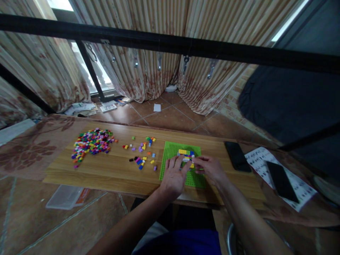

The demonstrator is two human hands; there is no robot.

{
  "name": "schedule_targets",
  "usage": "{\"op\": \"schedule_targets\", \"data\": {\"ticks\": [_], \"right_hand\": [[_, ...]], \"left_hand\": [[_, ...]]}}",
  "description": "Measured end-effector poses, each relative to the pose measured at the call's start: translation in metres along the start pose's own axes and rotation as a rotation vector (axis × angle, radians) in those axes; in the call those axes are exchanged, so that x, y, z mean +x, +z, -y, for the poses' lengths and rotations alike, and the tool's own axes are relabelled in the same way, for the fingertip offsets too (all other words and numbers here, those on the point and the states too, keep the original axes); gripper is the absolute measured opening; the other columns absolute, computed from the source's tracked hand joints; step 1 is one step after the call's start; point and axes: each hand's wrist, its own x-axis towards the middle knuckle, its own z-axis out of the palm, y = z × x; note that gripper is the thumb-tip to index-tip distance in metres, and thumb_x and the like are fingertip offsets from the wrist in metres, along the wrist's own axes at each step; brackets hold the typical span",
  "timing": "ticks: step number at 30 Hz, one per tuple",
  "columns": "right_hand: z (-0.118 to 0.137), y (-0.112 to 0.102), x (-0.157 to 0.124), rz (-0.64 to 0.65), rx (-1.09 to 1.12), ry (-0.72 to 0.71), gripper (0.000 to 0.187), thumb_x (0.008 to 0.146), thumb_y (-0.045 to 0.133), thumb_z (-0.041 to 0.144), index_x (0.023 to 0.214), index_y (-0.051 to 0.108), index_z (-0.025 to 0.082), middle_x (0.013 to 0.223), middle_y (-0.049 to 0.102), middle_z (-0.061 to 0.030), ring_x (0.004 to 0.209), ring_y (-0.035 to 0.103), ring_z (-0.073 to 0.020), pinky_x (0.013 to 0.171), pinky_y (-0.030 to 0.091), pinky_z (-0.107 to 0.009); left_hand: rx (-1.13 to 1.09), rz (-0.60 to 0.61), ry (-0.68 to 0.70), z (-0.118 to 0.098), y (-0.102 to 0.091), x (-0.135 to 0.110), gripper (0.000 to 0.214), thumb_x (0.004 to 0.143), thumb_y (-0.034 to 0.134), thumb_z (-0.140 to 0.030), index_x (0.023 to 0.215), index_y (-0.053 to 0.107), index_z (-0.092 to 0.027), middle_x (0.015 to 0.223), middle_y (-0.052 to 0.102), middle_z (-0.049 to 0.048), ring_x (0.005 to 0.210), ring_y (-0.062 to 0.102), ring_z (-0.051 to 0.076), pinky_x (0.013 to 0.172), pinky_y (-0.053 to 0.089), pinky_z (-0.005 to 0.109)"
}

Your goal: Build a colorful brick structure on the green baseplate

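Note:
On a green studded baseplate (pixel 195 180) stands a low build of toy bricks (pixel 184 152) in yellow, blue and white. My left hand (pixel 172 179) rests at the build's left and near side, fingers stretched over it and the thumb apart. From the right, my right hand (pixel 209 168) pinches a small white toy brick (pixel 193 157) at the build's right edge. Its fingertips touch or nearly touch the build, and they hide part of it. Whether the white brick is seated on the studs cannot be made out.
A big heap of mixed bricks (pixel 92 143) lies on the left of the wooden board (pixel 106 177), with several loose bricks (pixel 140 161) between heap and baseplate. A black phone (pixel 237 156) is on the right; another dark phone (pixel 282 181) covers a printed sheet (pixel 259 159). A black bar (pixel 159 40) crosses beyond.

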Motion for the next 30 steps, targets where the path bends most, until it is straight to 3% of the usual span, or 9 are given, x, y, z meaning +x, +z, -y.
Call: {"op": "schedule_targets", "data": {"ticks": [11, 23, 30], "right_hand": [[0.000, 0.001, 0.002, 0.025, 0.029, 0.050, 0.031, 0.053, 0.088, 0.033, 0.065, 0.066, 0.015, 0.056, 0.062, -0.0018, 0.051, 0.057, -0.0110, 0.045, 0.051, -0.022], [-0.001, 0.004, 0.008, 0.030, 0.111, 0.100, 0.021, 0.062, 0.081, 0.020, 0.063, 0.061, 0.015, 0.052, 0.060, 0.0017, 0.046, 0.055, -0.0089, 0.048, 0.056, -0.023], [-0.014, 0.007, 0.000, -0.012, 0.168, 0.005, 0.032, 0.057, 0.086, 0.036, 0.068, 0.064, 0.015, 0.056, 0.062, 0.0008, 0.049, 0.055, -0.0084, 0.046, 0.049, -0.019]], "left_hand": [[0.023, -0.001, 0.000, 0.001, 0.003, 0.000, 0.056, 0.082, 0.053, -0.019, 0.138, 0.049, -0.024, 0.144, 0.041, 0.0137, 0.128, 0.037, 0.035, 0.105, 0.032, 0.056], [0.044, -0.016, -0.006, 0.002, 0.007, 0.000, 0.057, 0.082, 0.053, -0.019, 0.138, 0.047, -0.026, 0.144, 0.042, 0.0134, 0.129, 0.037, 0.035, 0.104, 0.034, 0.058], [-0.009, -0.105, -0.003, 0.002, -0.006, -0.007, 0.060, 0.081, 0.056, -0.015, 0.139, 0.044, -0.026, 0.145, 0.040, 0.0127, 0.128, 0.041, 0.031, 0.106, 0.036, 0.054]]}}
